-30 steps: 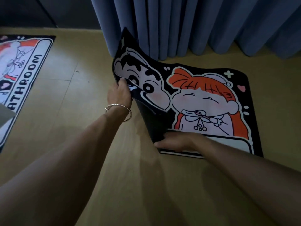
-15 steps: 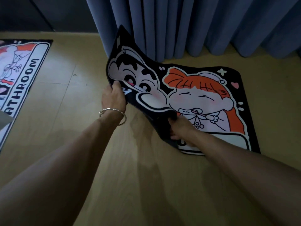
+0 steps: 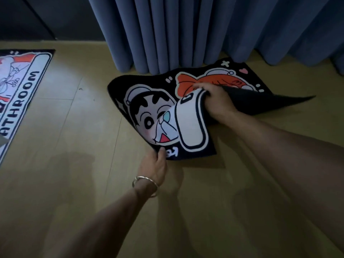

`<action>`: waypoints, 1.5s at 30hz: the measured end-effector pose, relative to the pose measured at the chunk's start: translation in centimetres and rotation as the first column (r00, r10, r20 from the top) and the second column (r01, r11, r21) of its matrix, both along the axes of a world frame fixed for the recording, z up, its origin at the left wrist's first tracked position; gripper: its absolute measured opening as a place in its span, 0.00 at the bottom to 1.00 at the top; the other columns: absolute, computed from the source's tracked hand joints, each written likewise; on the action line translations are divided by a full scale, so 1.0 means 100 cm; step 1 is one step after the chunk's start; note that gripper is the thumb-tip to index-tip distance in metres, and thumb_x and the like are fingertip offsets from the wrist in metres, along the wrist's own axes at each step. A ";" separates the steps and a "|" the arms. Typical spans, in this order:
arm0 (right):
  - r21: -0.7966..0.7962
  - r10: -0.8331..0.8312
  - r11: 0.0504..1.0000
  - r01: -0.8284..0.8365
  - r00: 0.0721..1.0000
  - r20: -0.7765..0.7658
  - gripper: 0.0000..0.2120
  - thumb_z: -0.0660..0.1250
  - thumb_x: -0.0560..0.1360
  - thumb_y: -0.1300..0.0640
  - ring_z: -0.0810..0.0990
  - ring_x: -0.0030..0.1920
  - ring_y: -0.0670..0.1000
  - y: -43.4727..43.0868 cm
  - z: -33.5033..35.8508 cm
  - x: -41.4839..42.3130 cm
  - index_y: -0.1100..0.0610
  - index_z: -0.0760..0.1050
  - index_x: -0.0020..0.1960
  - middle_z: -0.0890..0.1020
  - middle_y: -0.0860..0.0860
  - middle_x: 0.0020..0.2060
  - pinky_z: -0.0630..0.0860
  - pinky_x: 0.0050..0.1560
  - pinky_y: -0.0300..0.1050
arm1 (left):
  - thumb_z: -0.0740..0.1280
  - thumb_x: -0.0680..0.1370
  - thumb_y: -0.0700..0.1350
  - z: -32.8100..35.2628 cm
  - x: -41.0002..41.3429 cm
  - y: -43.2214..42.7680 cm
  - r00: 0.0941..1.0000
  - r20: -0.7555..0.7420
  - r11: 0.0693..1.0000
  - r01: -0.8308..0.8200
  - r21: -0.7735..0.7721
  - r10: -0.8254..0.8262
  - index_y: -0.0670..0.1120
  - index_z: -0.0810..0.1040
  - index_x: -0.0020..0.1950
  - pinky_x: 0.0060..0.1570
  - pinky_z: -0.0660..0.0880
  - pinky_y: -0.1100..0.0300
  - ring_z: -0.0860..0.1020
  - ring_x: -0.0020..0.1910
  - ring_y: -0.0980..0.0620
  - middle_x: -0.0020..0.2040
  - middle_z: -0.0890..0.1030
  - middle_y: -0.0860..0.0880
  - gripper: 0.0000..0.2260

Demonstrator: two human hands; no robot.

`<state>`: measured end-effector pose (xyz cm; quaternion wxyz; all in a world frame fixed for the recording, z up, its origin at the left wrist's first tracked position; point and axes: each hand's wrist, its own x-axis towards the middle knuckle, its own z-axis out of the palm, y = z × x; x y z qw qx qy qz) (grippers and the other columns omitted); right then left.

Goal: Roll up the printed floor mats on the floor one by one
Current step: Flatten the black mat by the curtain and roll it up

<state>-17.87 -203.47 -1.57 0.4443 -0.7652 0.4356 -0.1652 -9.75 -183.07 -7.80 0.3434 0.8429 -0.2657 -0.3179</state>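
A black cartoon-printed floor mat (image 3: pixel 149 108) lies crumpled on the wooden floor in front of the curtain, its near edge folded up so the dark underside shows at the right. My right hand (image 3: pixel 217 101) grips that lifted edge in the middle of the mat. My left hand (image 3: pixel 155 165), with a bracelet on the wrist, pinches the mat's near left corner. A second printed mat (image 3: pixel 20 94) reading "BATHROOM" lies flat at the far left, partly cut off by the frame.
Blue curtains (image 3: pixel 186 34) hang down to the floor right behind the mat. A dark wall or cabinet (image 3: pixel 37 17) stands at the back left. Bare wooden floor (image 3: pixel 83 146) stretches between the two mats and toward me.
The mat's raised left side has come down. My left hand moved from the upper left edge to the near corner, and my right hand lifted the near edge up and over.
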 end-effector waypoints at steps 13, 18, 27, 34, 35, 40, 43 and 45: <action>0.089 0.277 0.936 -0.340 0.556 -0.784 0.14 0.56 0.80 0.64 0.73 0.46 0.53 -0.033 0.044 -0.073 0.58 0.71 0.37 0.76 0.57 0.45 0.68 0.37 0.41 | 0.57 0.81 0.50 0.008 -0.122 -0.008 0.625 -0.781 0.975 0.174 0.138 -0.001 0.44 0.76 0.36 0.26 0.64 0.63 0.72 0.26 0.52 0.25 0.79 0.48 0.18; 0.270 0.552 0.825 -0.497 0.603 -0.576 0.16 0.56 0.81 0.65 0.64 0.31 0.40 0.015 0.047 -0.065 0.52 0.63 0.37 0.68 0.49 0.34 0.66 0.28 0.25 | 0.56 0.80 0.53 0.012 -0.140 -0.026 0.563 -0.827 0.982 0.161 0.096 -0.012 0.40 0.76 0.32 0.23 0.63 0.64 0.72 0.24 0.53 0.24 0.78 0.47 0.23; 0.237 0.767 0.633 -0.737 0.558 -0.315 0.29 0.55 0.81 0.43 0.50 0.76 0.51 0.100 0.003 -0.001 0.45 0.47 0.78 0.52 0.49 0.77 0.51 0.73 0.47 | 0.52 0.81 0.42 -0.006 -0.071 0.005 0.965 -0.261 0.998 0.039 0.041 -0.027 0.42 0.75 0.45 0.34 0.69 0.58 0.76 0.35 0.42 0.40 0.80 0.35 0.13; 0.159 0.682 0.562 -0.811 0.347 -0.644 0.42 0.55 0.70 0.26 0.49 0.76 0.59 0.112 -0.016 -0.002 0.48 0.53 0.77 0.56 0.55 0.76 0.48 0.72 0.65 | 0.55 0.69 0.59 -0.013 -0.003 0.043 0.971 -0.212 0.983 0.139 0.120 -0.111 0.46 0.75 0.38 0.28 0.70 0.57 0.76 0.25 0.50 0.28 0.80 0.45 0.18; 0.171 0.664 0.559 -0.812 0.314 -0.678 0.46 0.56 0.68 0.25 0.45 0.76 0.60 0.114 -0.022 -0.006 0.48 0.50 0.78 0.52 0.55 0.77 0.44 0.71 0.68 | 0.53 0.69 0.61 -0.011 0.004 0.044 0.969 -0.238 0.987 0.103 0.120 -0.072 0.44 0.76 0.39 0.31 0.72 0.56 0.77 0.28 0.46 0.30 0.80 0.43 0.22; 0.232 0.551 0.692 -0.683 0.293 -0.782 0.56 0.66 0.66 0.29 0.39 0.75 0.64 0.122 -0.056 -0.025 0.49 0.36 0.77 0.40 0.54 0.77 0.47 0.69 0.72 | 0.51 0.80 0.48 -0.005 0.019 0.034 0.864 -0.489 0.990 -0.063 0.127 0.118 0.38 0.76 0.33 0.28 0.65 0.61 0.74 0.22 0.49 0.25 0.78 0.41 0.23; 0.281 0.518 0.780 -0.559 0.325 -0.792 0.54 0.68 0.69 0.35 0.38 0.75 0.64 0.118 -0.066 -0.033 0.51 0.33 0.77 0.36 0.54 0.76 0.53 0.69 0.71 | 0.50 0.80 0.48 -0.004 0.019 0.043 0.842 -0.531 0.976 0.033 0.215 0.089 0.39 0.77 0.36 0.30 0.66 0.61 0.75 0.25 0.49 0.29 0.80 0.40 0.22; 0.311 0.509 0.810 -0.498 0.331 -0.795 0.52 0.66 0.72 0.36 0.37 0.75 0.65 0.115 -0.068 -0.034 0.51 0.32 0.77 0.34 0.54 0.76 0.57 0.68 0.71 | 0.49 0.81 0.50 -0.006 0.021 0.055 0.845 -0.532 0.934 0.141 0.330 0.060 0.41 0.78 0.36 0.34 0.67 0.61 0.75 0.28 0.50 0.32 0.82 0.43 0.25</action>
